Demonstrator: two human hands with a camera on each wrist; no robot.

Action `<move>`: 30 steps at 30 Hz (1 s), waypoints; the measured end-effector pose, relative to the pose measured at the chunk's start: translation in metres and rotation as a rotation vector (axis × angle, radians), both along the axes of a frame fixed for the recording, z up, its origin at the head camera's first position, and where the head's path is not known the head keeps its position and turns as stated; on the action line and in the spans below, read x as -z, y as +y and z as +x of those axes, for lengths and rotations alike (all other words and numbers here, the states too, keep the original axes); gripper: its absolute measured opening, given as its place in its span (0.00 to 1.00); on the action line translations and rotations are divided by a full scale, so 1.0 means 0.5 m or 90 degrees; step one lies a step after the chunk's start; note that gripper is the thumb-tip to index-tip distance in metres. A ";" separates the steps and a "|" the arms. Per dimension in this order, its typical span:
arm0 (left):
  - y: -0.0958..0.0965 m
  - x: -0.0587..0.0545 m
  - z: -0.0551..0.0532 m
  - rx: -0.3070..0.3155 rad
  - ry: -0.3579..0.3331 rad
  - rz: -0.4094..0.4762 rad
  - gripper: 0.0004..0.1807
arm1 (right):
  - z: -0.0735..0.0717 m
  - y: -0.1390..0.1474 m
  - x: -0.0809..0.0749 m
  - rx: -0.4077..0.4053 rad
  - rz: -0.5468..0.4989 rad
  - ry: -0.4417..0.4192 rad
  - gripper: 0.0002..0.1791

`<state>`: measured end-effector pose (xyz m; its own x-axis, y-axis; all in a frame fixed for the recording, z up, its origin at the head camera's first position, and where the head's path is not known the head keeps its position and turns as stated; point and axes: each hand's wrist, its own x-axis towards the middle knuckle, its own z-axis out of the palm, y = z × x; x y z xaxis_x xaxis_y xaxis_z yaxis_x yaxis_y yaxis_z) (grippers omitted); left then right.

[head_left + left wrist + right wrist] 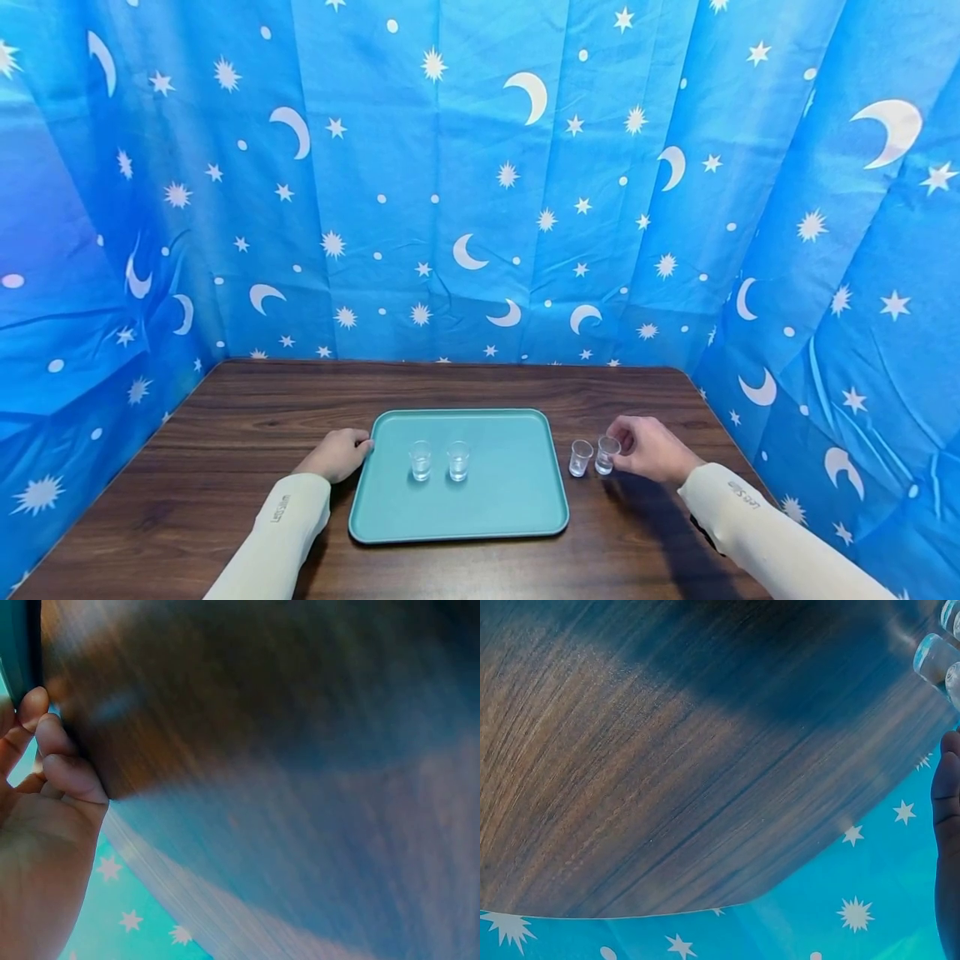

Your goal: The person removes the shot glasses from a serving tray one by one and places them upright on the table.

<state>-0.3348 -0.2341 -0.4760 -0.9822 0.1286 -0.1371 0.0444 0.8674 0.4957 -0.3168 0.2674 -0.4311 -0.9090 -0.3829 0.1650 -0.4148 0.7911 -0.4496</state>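
My right hand [651, 450] pinches a small clear shot glass [604, 467] between thumb and fingers, just right of the tray. Close to its left stands another shot glass [579, 460], upright on the table. Two more glasses are upright on the green tray [495, 508]: one left of its middle [421, 462], the other glass [458, 462] beside it. At the tray's left edge, my left hand [337, 455] holds the rim with curled fingers. In the left wrist view those fingers [71, 776] meet the tray's side [19, 645]. Only part of the right hand [948, 847] shows in the right wrist view.
The dark wooden table [292, 400] carries the tray near its middle. A blue curtain [465, 192] with white moons and stars rises behind the table and along both sides.
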 end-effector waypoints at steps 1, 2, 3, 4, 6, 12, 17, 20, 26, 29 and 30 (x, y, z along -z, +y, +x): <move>0.000 0.000 0.000 0.000 0.001 0.001 0.14 | 0.000 -0.001 0.000 0.002 -0.001 -0.003 0.13; 0.000 0.000 0.000 0.000 0.002 0.003 0.15 | 0.002 -0.002 0.000 0.006 -0.001 -0.008 0.13; 0.000 0.000 0.000 0.000 0.003 0.002 0.15 | 0.002 -0.003 0.000 0.007 -0.002 -0.011 0.13; 0.000 0.000 0.000 0.000 0.004 0.003 0.15 | 0.003 -0.004 0.000 0.009 -0.003 -0.015 0.13; 0.001 0.000 0.000 0.001 0.005 0.005 0.15 | 0.005 -0.005 0.001 0.012 -0.006 -0.021 0.14; 0.001 0.000 -0.001 0.000 0.004 0.009 0.15 | 0.008 -0.003 0.004 0.006 -0.013 -0.022 0.15; 0.000 0.000 -0.002 0.000 0.002 0.001 0.15 | 0.004 -0.001 0.005 -0.006 -0.010 -0.033 0.19; -0.002 0.001 -0.001 0.003 0.001 -0.004 0.13 | 0.000 0.000 -0.001 -0.017 -0.003 -0.039 0.24; -0.003 0.000 -0.001 0.000 -0.006 0.001 0.12 | -0.006 -0.005 -0.019 -0.028 -0.019 -0.035 0.28; -0.001 0.000 -0.001 -0.001 -0.009 0.001 0.13 | -0.009 -0.013 -0.026 -0.040 -0.020 -0.020 0.27; -0.001 0.000 -0.001 -0.001 -0.009 0.000 0.12 | -0.010 -0.016 -0.028 -0.045 -0.022 -0.014 0.27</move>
